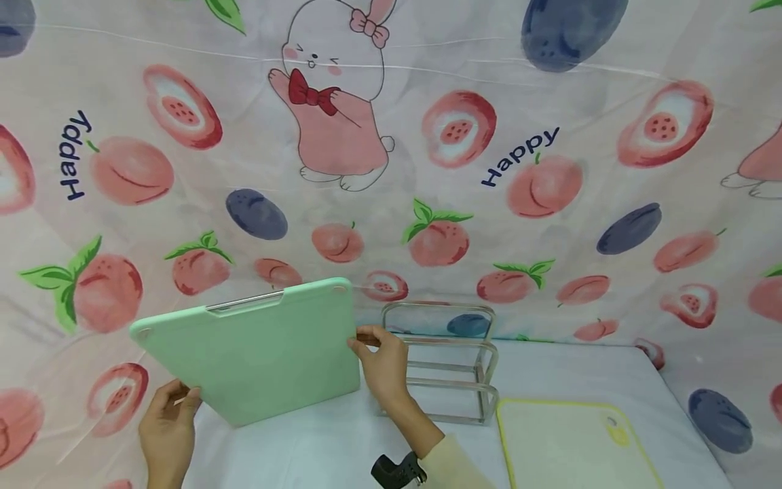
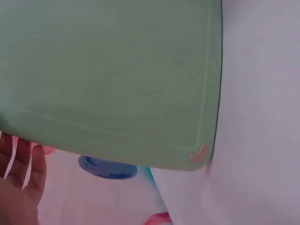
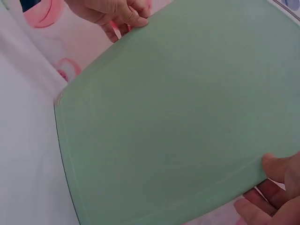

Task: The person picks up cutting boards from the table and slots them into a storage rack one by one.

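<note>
A mint green cutting board (image 1: pixel 275 360) with rounded corners and a metal-lined handle slot along its top edge is held upright and tilted over the white table. My left hand (image 1: pixel 168 428) pinches its left edge, thumb in front and fingers behind. On the opposite edge, my right hand (image 1: pixel 385 363) pinches the board the same way. In the right wrist view both the left hand (image 3: pixel 117 14) and the right hand (image 3: pixel 276 192) grip opposite edges. The left wrist view shows the board's lower corner with a small pink pad (image 2: pixel 198 153).
Right of the board stands a metal wire rack (image 1: pixel 452 387) with several upright loops. A pale board with a yellow rim (image 1: pixel 574 441) lies flat on the white table (image 1: pixel 550 367) at the right. Fruit-printed cloth (image 1: pixel 391 176) hangs behind.
</note>
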### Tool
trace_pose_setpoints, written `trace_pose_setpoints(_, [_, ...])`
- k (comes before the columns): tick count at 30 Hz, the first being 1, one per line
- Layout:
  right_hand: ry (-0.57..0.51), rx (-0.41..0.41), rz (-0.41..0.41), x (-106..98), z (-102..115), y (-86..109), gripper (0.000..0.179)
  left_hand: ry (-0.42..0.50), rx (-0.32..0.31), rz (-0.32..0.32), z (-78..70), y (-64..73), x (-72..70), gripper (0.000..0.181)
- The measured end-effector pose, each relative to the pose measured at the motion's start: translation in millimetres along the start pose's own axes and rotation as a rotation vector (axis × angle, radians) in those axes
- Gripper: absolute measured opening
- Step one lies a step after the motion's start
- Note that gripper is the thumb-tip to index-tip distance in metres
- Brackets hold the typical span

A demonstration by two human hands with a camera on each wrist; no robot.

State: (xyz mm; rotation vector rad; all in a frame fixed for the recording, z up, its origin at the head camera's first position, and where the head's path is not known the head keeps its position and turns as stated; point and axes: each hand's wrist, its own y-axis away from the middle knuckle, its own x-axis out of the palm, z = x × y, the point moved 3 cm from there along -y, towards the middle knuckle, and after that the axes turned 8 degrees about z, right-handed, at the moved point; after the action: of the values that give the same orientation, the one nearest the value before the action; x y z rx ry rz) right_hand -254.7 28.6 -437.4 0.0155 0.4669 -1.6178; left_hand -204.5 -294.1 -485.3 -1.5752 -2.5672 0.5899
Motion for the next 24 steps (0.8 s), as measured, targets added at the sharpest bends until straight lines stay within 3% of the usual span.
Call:
trace_pose_setpoints(5, [-0.002, -0.024, 0.005, -1.3, -1.4, -4.0, 0.015, -0.276, -0.018, 0.060, 3.3, 1.0, -0.2, 0.017])
trace_pose_setpoints(9, [-0.044, -0.018, 0.050, -2.4, -7.4, -5.2, 0.013, -0.440, -0.013, 0.098, 0.1, 1.8, -0.4, 0.017])
trace_pose_setpoints(11, [-0.059, -0.045, 0.052, -4.1, -9.3, -8.3, 0.012, -0.452, 0.020, 0.093, -3.1, 0.5, 2.4, 0.016])
trace_pose_setpoints(15, [-0.096, -0.088, 0.035, -10.7, -8.7, -17.6, 0.012, -0.381, 0.069, 0.072, -9.2, -2.8, 12.0, 0.015])
trace_pose_setpoints(20, [-0.136, -0.092, 0.034, -22.0, -0.4, -24.2, 0.013, -0.349, 0.144, 0.034, -22.3, -7.7, 19.5, 0.015])
trace_pose_setpoints(24, [-0.161, -0.113, 0.032, -34.2, 7.0, -28.1, 0.013, -0.290, 0.173, 0.045, -30.9, -16.2, 28.1, 0.015])
